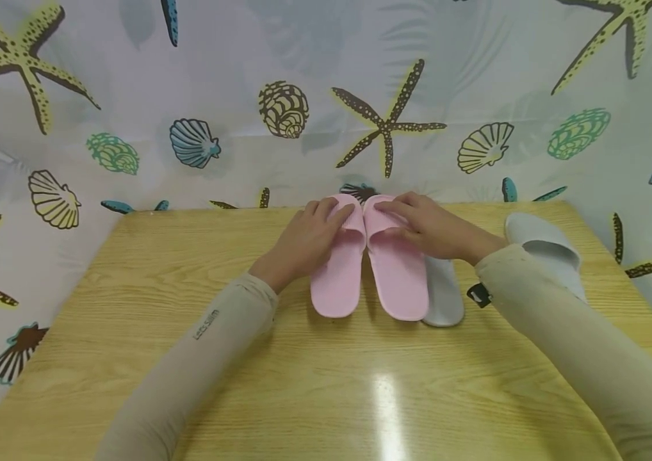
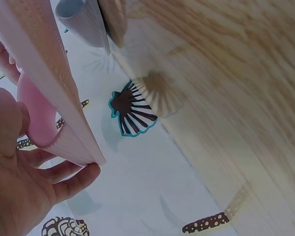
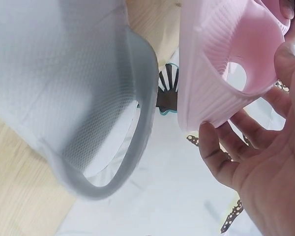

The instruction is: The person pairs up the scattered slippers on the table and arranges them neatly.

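Two pink slippers are side by side near the back edge of the table, toes away from me, their straps almost touching. My left hand [image 1: 310, 238] grips the left pink slipper [image 1: 335, 288] by its strap and toe. The strap of the right pink slipper [image 1: 405, 288] is in my right hand [image 1: 438, 225], thumb on the near side and fingers around the front. Both wrist views show the pink slippers raised off the tabletop. A grey slipper [image 1: 446, 296] lies partly hidden behind the right pink one.
Another grey slipper [image 1: 539, 232] lies at the table's back right, partly covered by my right sleeve [image 1: 562, 320]. The wooden table [image 1: 280, 390] meets a hanging cloth [image 1: 234, 57] printed with shells and starfish at its back edge.
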{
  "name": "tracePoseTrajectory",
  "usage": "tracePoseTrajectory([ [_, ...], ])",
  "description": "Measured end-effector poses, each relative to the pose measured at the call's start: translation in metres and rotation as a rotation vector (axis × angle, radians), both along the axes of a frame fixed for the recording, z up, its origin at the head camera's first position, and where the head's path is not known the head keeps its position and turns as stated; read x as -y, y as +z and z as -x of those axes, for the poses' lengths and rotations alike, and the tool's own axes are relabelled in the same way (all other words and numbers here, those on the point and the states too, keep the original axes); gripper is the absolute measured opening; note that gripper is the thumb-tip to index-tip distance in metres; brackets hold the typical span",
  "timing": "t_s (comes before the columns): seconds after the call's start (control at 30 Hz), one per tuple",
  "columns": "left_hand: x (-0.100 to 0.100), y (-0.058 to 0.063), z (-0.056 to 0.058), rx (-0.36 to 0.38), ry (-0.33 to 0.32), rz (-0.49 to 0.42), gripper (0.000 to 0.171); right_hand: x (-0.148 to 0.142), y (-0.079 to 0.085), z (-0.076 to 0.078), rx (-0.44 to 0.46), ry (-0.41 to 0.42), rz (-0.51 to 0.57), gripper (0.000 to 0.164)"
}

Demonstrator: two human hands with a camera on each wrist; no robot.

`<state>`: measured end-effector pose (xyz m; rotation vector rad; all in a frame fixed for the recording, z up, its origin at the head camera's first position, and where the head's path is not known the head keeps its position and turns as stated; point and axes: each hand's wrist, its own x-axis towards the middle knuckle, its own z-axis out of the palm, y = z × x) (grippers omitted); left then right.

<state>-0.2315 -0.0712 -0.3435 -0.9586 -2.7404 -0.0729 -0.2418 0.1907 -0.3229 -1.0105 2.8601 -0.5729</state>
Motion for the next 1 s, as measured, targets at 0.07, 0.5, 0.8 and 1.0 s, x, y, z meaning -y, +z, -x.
tracePoseTrajectory([
  [0.07,0.001,0.0,-0.001,0.002,0.003,0.001,0.05,0.002,0.0,0.0,-0.009,0.009,0.002,0.051],
  [0.5,0.024,-0.001,-0.009,0.064,0.011,-0.049,0.06,0.029,-0.005,-0.003,-0.032,0.006,0.002,0.052],
  [0.8,0.043,-0.002,-0.01,0.104,0.05,-0.039,0.054,0.051,-0.012,-0.006,-0.023,0.016,-0.005,0.054],
  [1.0,0.054,-0.001,-0.012,0.12,0.065,-0.048,0.052,0.063,-0.014,-0.006,-0.083,0.032,0.032,0.053],
])
